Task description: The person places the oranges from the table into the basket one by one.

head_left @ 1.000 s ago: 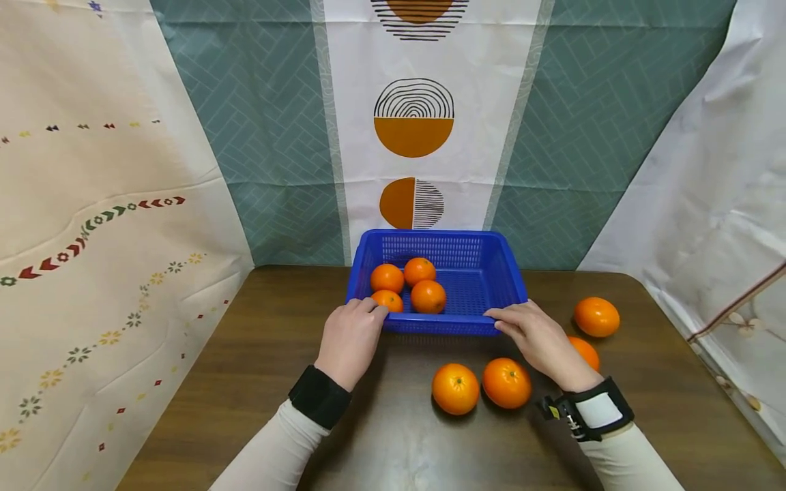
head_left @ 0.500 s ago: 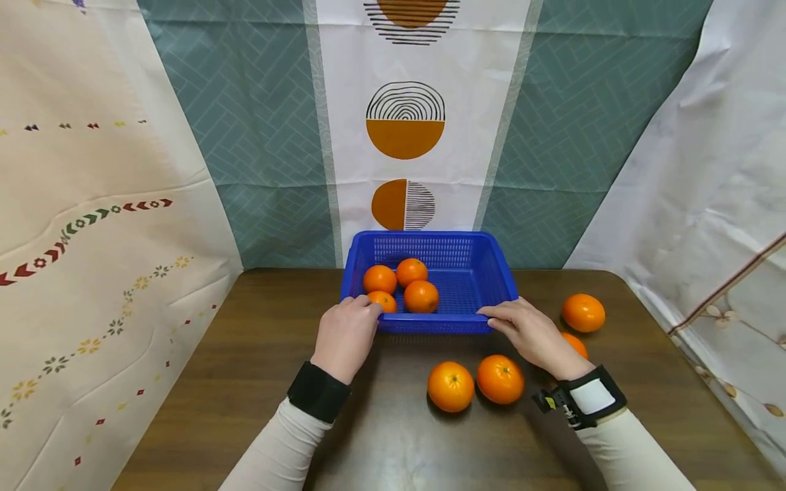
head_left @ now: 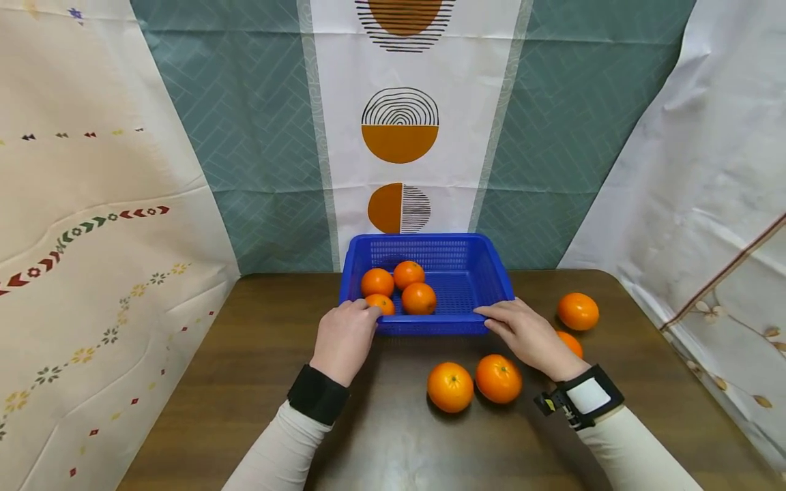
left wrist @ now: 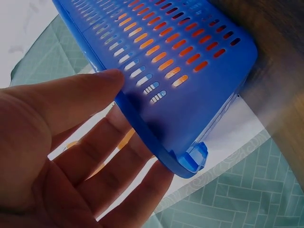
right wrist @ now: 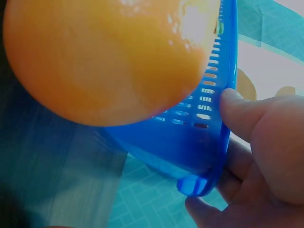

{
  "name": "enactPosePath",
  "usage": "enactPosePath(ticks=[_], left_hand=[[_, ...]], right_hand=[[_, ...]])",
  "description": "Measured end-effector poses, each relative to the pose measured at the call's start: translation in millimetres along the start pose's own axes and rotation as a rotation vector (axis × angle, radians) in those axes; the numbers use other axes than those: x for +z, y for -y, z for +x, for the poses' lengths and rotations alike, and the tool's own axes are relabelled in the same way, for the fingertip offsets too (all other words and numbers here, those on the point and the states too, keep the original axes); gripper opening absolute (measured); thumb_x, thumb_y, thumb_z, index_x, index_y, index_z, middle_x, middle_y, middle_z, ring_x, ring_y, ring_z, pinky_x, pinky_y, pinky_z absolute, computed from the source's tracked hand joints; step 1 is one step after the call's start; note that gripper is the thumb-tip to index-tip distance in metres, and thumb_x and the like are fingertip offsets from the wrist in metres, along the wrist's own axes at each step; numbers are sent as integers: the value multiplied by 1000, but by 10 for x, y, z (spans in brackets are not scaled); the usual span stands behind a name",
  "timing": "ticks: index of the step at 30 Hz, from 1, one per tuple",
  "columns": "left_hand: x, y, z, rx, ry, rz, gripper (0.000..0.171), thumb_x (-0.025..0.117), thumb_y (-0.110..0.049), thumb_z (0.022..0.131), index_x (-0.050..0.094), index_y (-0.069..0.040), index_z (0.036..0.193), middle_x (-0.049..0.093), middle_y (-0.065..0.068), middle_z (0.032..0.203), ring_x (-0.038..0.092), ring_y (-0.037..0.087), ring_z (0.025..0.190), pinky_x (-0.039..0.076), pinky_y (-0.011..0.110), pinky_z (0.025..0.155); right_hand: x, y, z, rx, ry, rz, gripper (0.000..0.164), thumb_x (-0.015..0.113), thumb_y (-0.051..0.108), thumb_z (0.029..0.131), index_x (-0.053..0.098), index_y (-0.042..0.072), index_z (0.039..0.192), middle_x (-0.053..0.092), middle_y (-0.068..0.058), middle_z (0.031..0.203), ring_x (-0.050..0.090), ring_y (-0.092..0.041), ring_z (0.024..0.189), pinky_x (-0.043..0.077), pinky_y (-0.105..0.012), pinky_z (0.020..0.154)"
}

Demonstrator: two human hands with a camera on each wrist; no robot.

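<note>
A blue slotted plastic basket [head_left: 430, 326] stands at the back middle of the brown table and holds several oranges [head_left: 419, 298]. My left hand [head_left: 362, 312] grips its front left rim. In the left wrist view the thumb [left wrist: 95, 83] lies on the basket's outer wall [left wrist: 180, 71] and the fingers curl behind the rim. My right hand [head_left: 491, 315] grips the front right rim. In the right wrist view its thumb [right wrist: 237, 107] presses the basket's wall [right wrist: 190, 142], and an orange [right wrist: 109, 57] looms close to the camera.
Two oranges [head_left: 450, 387] [head_left: 498, 378] lie on the table [head_left: 245, 382] just in front of the basket. Another orange [head_left: 577, 311] sits at the right, and one more [head_left: 572, 343] is half hidden behind my right wrist. Patterned curtains enclose the table on three sides.
Both hands keep their hold on the basket's front rim. The head view has drifted a little, and the basket sits slightly further left relative to the loose oranges.
</note>
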State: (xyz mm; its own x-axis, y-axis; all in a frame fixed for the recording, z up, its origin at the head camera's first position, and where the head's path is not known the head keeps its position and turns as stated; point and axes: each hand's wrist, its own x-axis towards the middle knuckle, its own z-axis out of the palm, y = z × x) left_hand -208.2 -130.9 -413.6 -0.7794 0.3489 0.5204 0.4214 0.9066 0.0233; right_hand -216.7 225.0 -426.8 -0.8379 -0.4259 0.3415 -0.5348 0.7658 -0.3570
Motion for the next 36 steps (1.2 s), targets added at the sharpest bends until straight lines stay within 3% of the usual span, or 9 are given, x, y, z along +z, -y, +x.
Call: enactPosePath(ticks=[6,12,23,29,36], left_hand=[[4,-20,2,-2,-2,-13,19,95,-17,90,86,-12,106,79,9,97,71,30,79,64,43,71],[-15,-20,-20,-4,-9,-19,17,94,-16,90,86,-11,104,79,9,95,70,29,78,63,43,69],[-27,-19,6,-12,12,-16,21,95,-18,89,86,-11,108,79,10,98,70,29,80,65,45,74],[-23,-23,0,-4,-5,-20,18,95,-16,90,86,-11,105,78,9,95,69,30,78,64,44,71],[-10,-34,-1,-4,-8,-22,17,94,-16,90,86,-11,104,78,10,95,69,30,77,64,44,70]], right_hand=[[-37,31,-61,18,1,-47,44,76,17,106,69,10,149,69,-18,145,59,-43,138,33,-69,124],[-112,31,-183,9,-31,-83,53,80,15,104,65,9,154,63,-18,152,58,-42,141,46,-64,116],[-217,-60,-484,10,-132,-149,65,85,16,98,60,11,158,56,-20,158,57,-45,140,54,-67,104],[-245,-174,-635,-8,-169,-192,65,89,14,94,63,7,153,58,-22,154,56,-46,139,53,-69,103],[-259,-303,-784,28,-161,-211,66,89,15,93,63,6,153,59,-24,152,51,-51,143,46,-71,108]])
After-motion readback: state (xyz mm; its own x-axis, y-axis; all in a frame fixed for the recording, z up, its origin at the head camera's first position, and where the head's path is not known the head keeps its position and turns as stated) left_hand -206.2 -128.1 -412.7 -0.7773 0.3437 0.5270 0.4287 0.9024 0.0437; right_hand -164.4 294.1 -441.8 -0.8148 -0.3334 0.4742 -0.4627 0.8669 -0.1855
